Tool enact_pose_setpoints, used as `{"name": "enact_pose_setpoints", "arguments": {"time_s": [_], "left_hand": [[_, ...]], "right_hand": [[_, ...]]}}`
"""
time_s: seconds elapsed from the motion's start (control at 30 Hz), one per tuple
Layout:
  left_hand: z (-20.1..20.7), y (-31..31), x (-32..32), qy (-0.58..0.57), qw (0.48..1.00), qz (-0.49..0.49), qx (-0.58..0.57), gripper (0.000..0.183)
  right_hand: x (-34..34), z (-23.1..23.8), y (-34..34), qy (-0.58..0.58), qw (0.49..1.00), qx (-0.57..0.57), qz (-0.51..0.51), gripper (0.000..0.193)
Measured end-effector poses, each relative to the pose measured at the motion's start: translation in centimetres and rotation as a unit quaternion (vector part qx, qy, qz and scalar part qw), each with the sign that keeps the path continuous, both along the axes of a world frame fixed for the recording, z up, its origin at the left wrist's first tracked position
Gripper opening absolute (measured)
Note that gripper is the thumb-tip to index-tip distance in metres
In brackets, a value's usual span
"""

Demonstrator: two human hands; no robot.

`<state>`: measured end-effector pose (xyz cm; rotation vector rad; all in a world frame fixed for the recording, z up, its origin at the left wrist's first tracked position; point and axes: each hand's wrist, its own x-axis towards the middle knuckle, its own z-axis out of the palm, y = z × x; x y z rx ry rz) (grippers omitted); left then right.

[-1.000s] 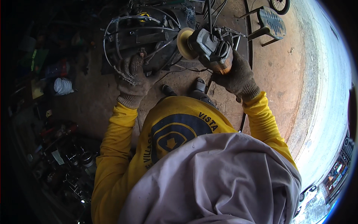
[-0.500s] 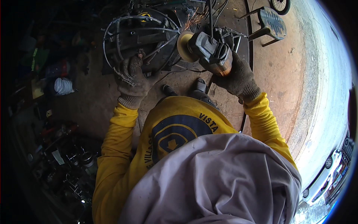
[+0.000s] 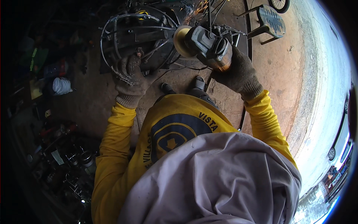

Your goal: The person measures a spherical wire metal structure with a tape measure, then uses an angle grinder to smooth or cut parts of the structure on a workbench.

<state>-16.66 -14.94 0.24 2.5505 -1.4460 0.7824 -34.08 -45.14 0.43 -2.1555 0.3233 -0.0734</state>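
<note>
My right hand (image 3: 240,72), in a brown knit work glove, grips the body of an angle grinder (image 3: 210,46). Its round tan disc (image 3: 183,41) meets the right end of a rounded frame of bent metal rods (image 3: 128,16). Orange sparks (image 3: 197,11) fly off beyond the disc. My left hand (image 3: 130,76), gloved the same way, is closed round the near left part of the rod frame. The glove hides just where its fingers hold the metal. Inside the frame lies a dark pipe-like bar (image 3: 149,38).
Dark metal bench clutter surrounds the frame. A stool (image 3: 270,20) stands at the far right beside a wheel (image 3: 279,4). On the left floor lie a white bag (image 3: 62,86) and dark machine parts (image 3: 76,158). Cables (image 3: 181,67) trail near my feet. Cars (image 3: 339,142) stand out on the bright road.
The grinder and its disc have shifted slightly left along the frame's end. Sparks continue. My left hand keeps its hold, and the cars outside appear in different places.
</note>
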Motion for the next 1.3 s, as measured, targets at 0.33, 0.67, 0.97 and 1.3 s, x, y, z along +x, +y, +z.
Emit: {"name": "enact_pose_setpoints", "arguments": {"time_s": [0.33,0.67,0.97,1.3], "left_hand": [[1.3,-0.7,0.0,0.010,1.000,-0.012,-0.002,0.080],[0.2,0.1,0.4,0.014,0.999,0.001,-0.030,0.078],[0.5,0.2,0.5,-0.015,0.998,-0.055,-0.036,0.080],[0.0,0.2,0.4,0.039,0.998,-0.025,-0.032,0.076]], "right_hand": [[0.0,-0.2,0.1,-0.019,1.000,-0.010,0.007,0.078],[0.3,0.1,0.4,-0.005,0.998,0.063,0.001,0.074],[0.1,-0.1,0.7,0.038,0.996,0.074,-0.008,0.073],[-0.5,-1.1,1.0,0.012,0.998,0.057,-0.007,0.077]]}}
